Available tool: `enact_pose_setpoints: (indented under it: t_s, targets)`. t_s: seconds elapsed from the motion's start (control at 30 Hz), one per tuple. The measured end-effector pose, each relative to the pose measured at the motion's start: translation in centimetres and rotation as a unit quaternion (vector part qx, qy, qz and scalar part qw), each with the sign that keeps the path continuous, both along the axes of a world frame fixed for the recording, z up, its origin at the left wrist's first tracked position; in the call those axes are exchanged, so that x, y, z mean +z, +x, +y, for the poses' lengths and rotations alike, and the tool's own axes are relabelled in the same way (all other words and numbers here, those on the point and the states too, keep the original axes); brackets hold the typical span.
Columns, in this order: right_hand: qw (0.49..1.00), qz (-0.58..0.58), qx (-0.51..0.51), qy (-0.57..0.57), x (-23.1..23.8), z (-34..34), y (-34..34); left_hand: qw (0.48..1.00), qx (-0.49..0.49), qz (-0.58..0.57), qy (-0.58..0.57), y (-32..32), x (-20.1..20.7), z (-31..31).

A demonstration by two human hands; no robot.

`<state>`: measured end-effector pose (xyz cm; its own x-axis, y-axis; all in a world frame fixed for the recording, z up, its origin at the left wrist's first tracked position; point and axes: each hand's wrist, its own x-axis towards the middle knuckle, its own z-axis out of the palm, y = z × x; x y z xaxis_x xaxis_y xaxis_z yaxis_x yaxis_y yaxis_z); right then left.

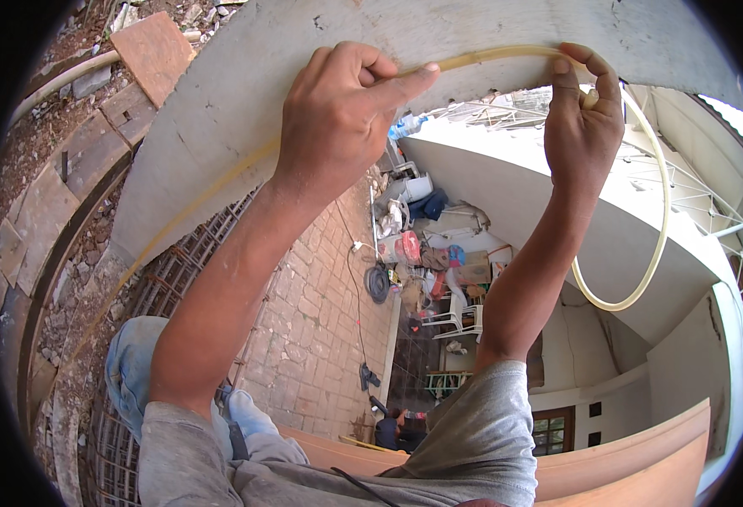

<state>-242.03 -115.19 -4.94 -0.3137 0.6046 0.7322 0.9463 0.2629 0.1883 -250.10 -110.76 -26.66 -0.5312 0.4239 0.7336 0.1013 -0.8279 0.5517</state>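
Observation:
A yellowish translucent hose arcs between my raised hands, against the underside or face of a grey concrete slab. My left hand is closed around it, with one finger stretched along the hose. With thumb and forefinger, my right hand pinches the hose farther right; its other fingers are curled. Beyond the right hand the hose hangs in a loose loop, its end hidden behind my right forearm. On the left it trails from behind my left wrist down past the slab's lower edge.
Far below lies a brick-paved floor with white plastic chairs, a pink bucket and a dark coil. Rebar cages and rubble are at left. A person is at the bottom. Metal trusses stand right.

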Motion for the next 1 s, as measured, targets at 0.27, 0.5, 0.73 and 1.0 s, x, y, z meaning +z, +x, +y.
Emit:
enact_pose_setpoints:
  t_s: [0.27,0.5,0.73,1.0]
  targets:
    - [1.000,0.004,-0.011,-0.002,0.05,-0.11,-0.03,1.000,0.005,0.003,-0.004,0.03,0.06,0.08]
    - [0.999,0.014,-0.046,0.006,0.32,-0.12,-0.04,1.000,0.017,0.007,-0.007,0.11,0.07,0.13]
    - [0.999,0.008,-0.052,0.013,0.35,-0.17,-0.08,1.000,0.021,0.010,-0.010,0.20,0.11,0.14]
    - [0.998,0.000,-0.055,0.019,0.37,-0.17,0.08,1.000,0.023,0.011,-0.018,0.30,0.16,0.08]
